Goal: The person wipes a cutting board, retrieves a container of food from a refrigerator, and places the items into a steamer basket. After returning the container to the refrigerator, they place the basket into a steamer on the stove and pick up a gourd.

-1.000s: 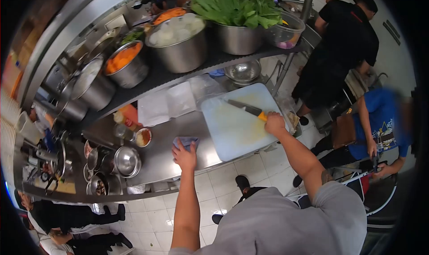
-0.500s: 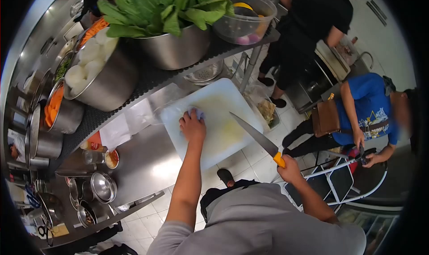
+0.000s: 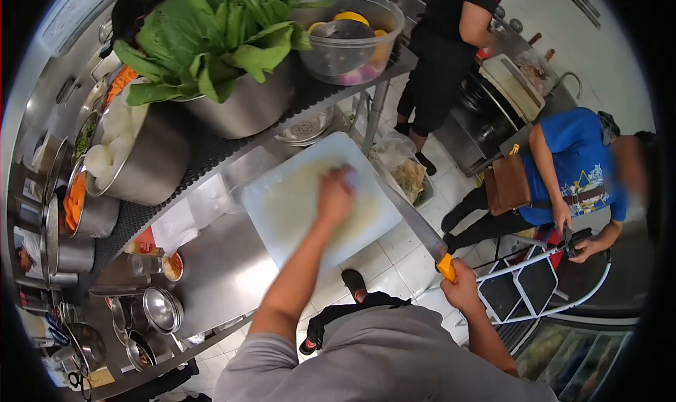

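Note:
My left hand (image 3: 335, 196) presses down on the white cutting board (image 3: 282, 236), toward its far right part, blurred by motion. Its fingers close over a small bluish-purple cloth (image 3: 348, 176), mostly hidden under them. A yellowish wet stain spreads over the middle of the board. In my right hand (image 3: 461, 287) is a large kitchen knife (image 3: 421, 227), gripped by its yellow handle. The blade points up and left, and its tip end reaches near the board's right edge.
Above the board runs a black shelf (image 3: 165, 201) with a pot of leafy greens (image 3: 204, 46), a clear tub (image 3: 345, 46) and several pots. Metal bowls (image 3: 162, 309) stand on the left counter. A person in blue (image 3: 574, 155) stands by a stepladder (image 3: 535, 289); another in black (image 3: 443, 57) is farther back.
My left hand has slid with the cloth from the board's left part to its right. The knife has stayed in my right hand, shifting slightly right and down. The camera view has moved a little.

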Demonstrator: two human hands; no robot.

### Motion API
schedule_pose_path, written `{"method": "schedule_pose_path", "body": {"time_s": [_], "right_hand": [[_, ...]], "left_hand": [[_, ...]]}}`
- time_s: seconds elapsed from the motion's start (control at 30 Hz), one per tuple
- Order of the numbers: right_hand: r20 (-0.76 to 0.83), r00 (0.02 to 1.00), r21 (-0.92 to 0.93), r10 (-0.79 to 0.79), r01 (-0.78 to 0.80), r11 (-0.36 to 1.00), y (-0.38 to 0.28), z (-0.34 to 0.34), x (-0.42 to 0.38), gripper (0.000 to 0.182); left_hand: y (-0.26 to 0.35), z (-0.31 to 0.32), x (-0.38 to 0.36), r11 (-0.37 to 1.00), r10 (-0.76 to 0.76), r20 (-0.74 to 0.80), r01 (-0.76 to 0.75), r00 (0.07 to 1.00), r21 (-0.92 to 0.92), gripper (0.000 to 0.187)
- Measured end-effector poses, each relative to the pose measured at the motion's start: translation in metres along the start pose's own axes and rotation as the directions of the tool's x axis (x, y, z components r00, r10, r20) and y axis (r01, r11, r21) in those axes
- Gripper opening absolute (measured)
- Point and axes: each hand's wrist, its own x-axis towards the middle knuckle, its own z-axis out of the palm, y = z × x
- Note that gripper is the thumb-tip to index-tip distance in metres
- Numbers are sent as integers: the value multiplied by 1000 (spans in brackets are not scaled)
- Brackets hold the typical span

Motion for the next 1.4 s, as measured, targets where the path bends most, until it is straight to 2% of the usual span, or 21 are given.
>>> {"method": "schedule_pose_path", "body": {"time_s": [0.07, 0.2, 0.23, 0.3, 0.4, 0.43, 0.57, 0.6, 0.67, 0.73, 0.8, 0.87, 0.9, 0.93, 0.97, 1.0, 1.03, 1.1, 1.17, 1.27, 1.4], "right_hand": [[3, 1000, -18, 14, -14, 1000, 5, 0, -8, 24], [-29, 999, -4, 19, -19, 1000, 0, -2, -4, 24], [-30, 999, -2, 21, -21, 1000, 0, -2, -1, 24], [-20, 1000, 8, 17, -17, 1000, -2, 1, 5, 25], [-16, 999, 25, -52, 52, 998, -9, 4, 21, 24], [-14, 997, 42, -73, 74, 996, -11, 5, 25, 24], [2, 987, 58, -164, 163, 985, -10, 15, 35, 23], [2, 979, 44, -204, 204, 978, -10, 18, 37, 23], [50, 974, 38, -220, 218, 975, -9, 24, 40, 23], [105, 960, 43, -260, 257, 965, -21, 40, 49, 23], [152, 967, 66, -204, 196, 978, -32, 51, 56, 23], [139, 938, 87, -318, 308, 947, -35, 74, 72, 26], [200, 926, 88, -321, 309, 947, -46, 84, 78, 26], [260, 908, 93, -328, 315, 945, -60, 94, 84, 27], [324, 882, 85, -342, 333, 939, -73, 103, 88, 28], [325, 871, 103, -368, 354, 930, -90, 113, 91, 28], [358, 845, 104, -398, 387, 916, -107, 123, 90, 28], [446, 738, 121, -507, 511, 851, -129, 150, 85, 27], [474, 617, 199, -628, 620, 759, -155, 175, 69, 26], [549, 461, 248, -698, 707, 662, -184, 190, 52, 24], [668, 383, 139, -638, 778, 612, -173, 175, 50, 27]], "left_hand": [[-58, 0, 44, 917, -246, -90, 262, 965, 300, 33], [-57, 64, 42, 892, -160, -53, 168, 986, 419, 25], [-21, 77, 19, 912, -60, 52, 34, 997, 409, 23], [59, 71, -23, 938, 64, 414, -196, 908, 286, 23], [85, 60, -93, 906, 409, 484, -284, 774, -313, 33], [85, 41, -106, 916, 388, 481, -271, 786, -296, 33], [7, -61, -119, 922, 129, 299, -3, 945, -387, 41], [-8, -93, -115, 967, -32, 116, 60, 993, -246, 41], [-64, -109, -117, 915, -322, -279, 373, 905, 153, 40], [-107, -73, -136, 836, -287, -405, 433, 868, 337, 39], [-59, -54, -139, 814, -396, -86, 393, 914, 428, 37], [-3, -62, -153, 973, -228, 250, 212, 941, 89, 39], [2, -57, -168, 946, -224, 338, 287, 914, -150, 33], [10, -57, -183, 948, -233, 322, 288, 918, -136, 33], [20, -65, -194, 625, -473, 272, 537, 838, -567, 35], [25, -74, -199, 104, -654, 332, 515, 680, -851, 37], [38, -89, -196, 117, -671, 309, 507, 674, -854, 37], [63, -119, -191, -220, -795, 188, 14, 576, -975, 28], [56, -113, -184, -14, -900, 50, 86, 432, -996, 23], [39, -132, -186, 93, -950, -114, -85, 292, -992, 19], [-11, -151, -210, 159, -987, -160, -115, 5, -981, 12]]}}
